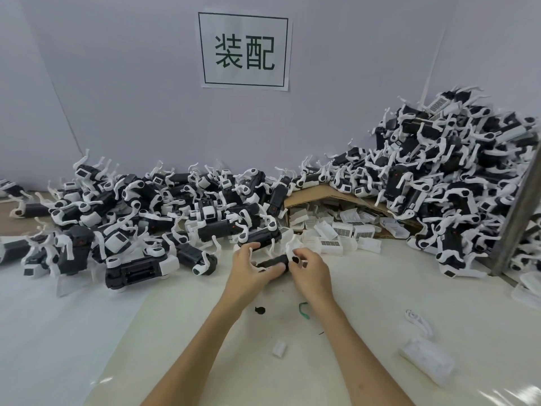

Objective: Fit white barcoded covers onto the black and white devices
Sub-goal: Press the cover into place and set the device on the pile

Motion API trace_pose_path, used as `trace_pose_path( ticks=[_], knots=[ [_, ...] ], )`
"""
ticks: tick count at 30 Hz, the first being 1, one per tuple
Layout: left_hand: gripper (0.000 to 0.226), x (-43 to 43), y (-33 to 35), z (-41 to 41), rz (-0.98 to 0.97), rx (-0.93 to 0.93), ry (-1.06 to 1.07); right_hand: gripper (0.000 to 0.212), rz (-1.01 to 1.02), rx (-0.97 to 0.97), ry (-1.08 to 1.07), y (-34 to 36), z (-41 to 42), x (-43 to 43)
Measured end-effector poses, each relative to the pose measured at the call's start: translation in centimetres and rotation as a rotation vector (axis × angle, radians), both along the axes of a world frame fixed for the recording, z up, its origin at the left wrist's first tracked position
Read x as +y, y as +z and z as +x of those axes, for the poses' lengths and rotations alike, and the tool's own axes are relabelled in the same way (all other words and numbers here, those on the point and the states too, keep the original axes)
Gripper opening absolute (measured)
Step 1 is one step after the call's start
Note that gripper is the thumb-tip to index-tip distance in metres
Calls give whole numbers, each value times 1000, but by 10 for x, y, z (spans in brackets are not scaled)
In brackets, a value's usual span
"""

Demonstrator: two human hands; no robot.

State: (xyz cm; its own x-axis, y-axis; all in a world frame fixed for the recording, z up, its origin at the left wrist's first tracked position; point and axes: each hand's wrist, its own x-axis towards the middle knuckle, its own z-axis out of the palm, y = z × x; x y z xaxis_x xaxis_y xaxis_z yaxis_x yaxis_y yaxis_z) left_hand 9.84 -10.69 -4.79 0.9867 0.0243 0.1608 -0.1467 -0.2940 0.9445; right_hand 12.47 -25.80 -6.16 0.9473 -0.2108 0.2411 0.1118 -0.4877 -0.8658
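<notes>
A black and white device (273, 262) is held just above the table's middle. My left hand (251, 269) grips its left end, fingers curled round the black body. On its right end, my right hand (310, 266) pinches the white part. Loose white barcoded covers (336, 231) spill from a cardboard box (319, 197) right behind my hands. A large heap of black and white devices (140, 218) fills the left and back; a taller heap (456, 177) rises at the right.
Small bits lie on the white table near me: a black piece (260, 310), a green wire (304, 310), a small white part (279, 349), white covers (427, 360) at right. A grey post (518, 212) leans at the right edge. A paper sign (245, 49) hangs on the wall.
</notes>
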Motion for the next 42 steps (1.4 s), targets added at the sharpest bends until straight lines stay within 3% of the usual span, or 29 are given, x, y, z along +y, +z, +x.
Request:
trace_pose_path(
  ticks=[2,5,7,10,13,17,18,20,22,24,26,30,34,36,40,42],
  knots=[
    [71,0,-5,1,194,-68,24,27,37,-33,-14,0,-1,-1],
    [56,3,-8,2,244,-128,122,23,90,-101,-8,3,-2,-2],
    [43,4,-5,1,125,-87,168,26,120,-188,-1,6,-3,-1],
    [39,3,2,-1,-228,21,180,37,235,-251,-7,13,-7,1],
    [36,2,7,-5,-516,92,100,45,308,-173,11,16,-11,5],
    [28,4,11,-8,-628,141,-128,17,433,84,263,21,-15,10],
    [19,5,12,-8,-656,149,-133,19,456,93,295,22,-16,12],
    [33,8,11,-6,-705,173,-77,22,478,72,311,23,-16,14],
    [33,8,10,-5,-660,170,41,22,509,57,309,24,-17,15],
    [25,8,9,-5,-496,113,166,24,541,56,322,25,-18,15],
    [26,9,10,-3,-401,73,150,25,541,54,353,24,-17,15],
    [28,2,12,-6,-388,161,-71,11,388,-32,364,19,-19,19],
    [15,-3,5,-5,-421,117,-2,2,169,-130,131,10,-12,14],
    [17,1,6,-2,-521,101,69,15,63,-135,64,6,-7,8],
    [6,12,5,7,-728,129,219,43,-517,31,132,-6,-2,1],
    [5,15,5,8,-802,185,250,49,-691,79,196,-11,1,5]
  ],
)
